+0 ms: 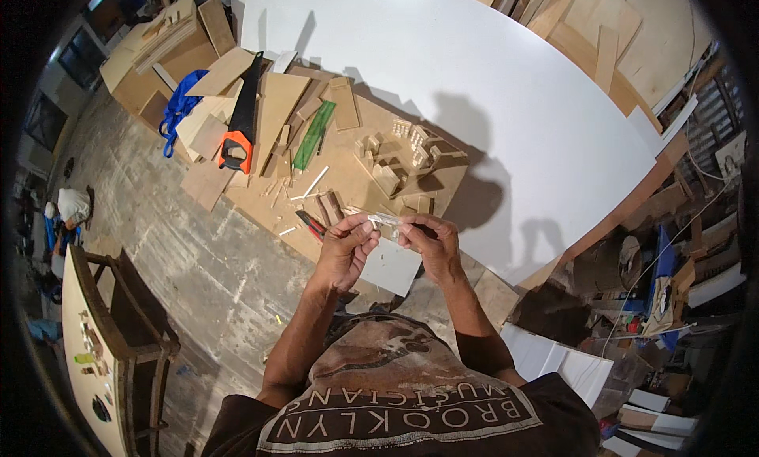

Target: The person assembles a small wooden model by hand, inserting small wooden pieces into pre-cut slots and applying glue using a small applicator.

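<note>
Above the near edge of a brown board, a small, pale, partly see-through strip spans the fingertips of both hands. Its left end is pinched by my left hand, the thumb pressed to the index finger. At the other end, my right hand closes thumb and forefinger on the same piece. Just beyond my left hand lie a red and black utility knife and brown wooden blocks. Thin white strips rest on the board, and small wooden model pieces stand beyond my right hand.
A green ruler and an orange-handled handsaw lie among wood offcuts at the far left. A large white panel extends behind and to the right. A wooden table stands at the left; a blue bag hangs by the wood pile.
</note>
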Motion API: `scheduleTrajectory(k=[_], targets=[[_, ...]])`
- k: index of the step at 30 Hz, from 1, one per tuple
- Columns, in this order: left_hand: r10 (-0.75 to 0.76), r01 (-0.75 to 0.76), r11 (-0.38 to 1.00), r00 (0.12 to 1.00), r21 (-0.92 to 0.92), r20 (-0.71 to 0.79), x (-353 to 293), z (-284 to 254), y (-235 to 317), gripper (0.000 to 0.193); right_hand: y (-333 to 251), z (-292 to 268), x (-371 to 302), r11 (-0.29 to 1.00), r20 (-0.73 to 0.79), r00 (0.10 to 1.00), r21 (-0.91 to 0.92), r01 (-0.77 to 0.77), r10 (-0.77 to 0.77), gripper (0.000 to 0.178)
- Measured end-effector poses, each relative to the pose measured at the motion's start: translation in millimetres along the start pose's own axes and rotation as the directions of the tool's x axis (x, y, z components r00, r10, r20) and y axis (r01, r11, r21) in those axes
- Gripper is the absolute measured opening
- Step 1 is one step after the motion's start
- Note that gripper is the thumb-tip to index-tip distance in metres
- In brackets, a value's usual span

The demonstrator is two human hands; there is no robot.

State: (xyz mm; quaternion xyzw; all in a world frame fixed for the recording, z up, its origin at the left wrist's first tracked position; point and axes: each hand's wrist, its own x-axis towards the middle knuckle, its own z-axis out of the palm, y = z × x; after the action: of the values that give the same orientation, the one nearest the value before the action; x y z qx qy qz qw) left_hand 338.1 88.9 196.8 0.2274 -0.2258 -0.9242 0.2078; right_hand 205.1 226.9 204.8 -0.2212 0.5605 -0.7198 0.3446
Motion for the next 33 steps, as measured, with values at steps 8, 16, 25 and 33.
scheduleTrajectory(k=[8, 16, 25, 33], targets=[[-0.010, 0.011, 1.000, 0.999, -0.009, 0.031, -6, -2, -8, 0.013, -4, -13, -7, 0.998, -0.020, 0.998, -0.022, 0.056, -0.056, 0.018], [0.014, -0.014, 1.000, 0.999, -0.012, 0.032, -7, 0, -9, 0.013, -2, -16, -11, 0.999, -0.010, 0.999, -0.022, 0.042, -0.042, 0.017], [0.024, -0.024, 1.000, 1.000, -0.015, -0.003, -3, 1, -10, 0.013, -3, -18, -11, 0.999, 0.004, 1.000, -0.033, 0.027, -0.027, 0.016], [0.022, -0.022, 1.000, 1.000, 0.008, -0.002, -3, 4, -7, 0.012, -5, -12, -4, 0.994, -0.006, 0.997, -0.078, 0.077, -0.077, 0.014]])
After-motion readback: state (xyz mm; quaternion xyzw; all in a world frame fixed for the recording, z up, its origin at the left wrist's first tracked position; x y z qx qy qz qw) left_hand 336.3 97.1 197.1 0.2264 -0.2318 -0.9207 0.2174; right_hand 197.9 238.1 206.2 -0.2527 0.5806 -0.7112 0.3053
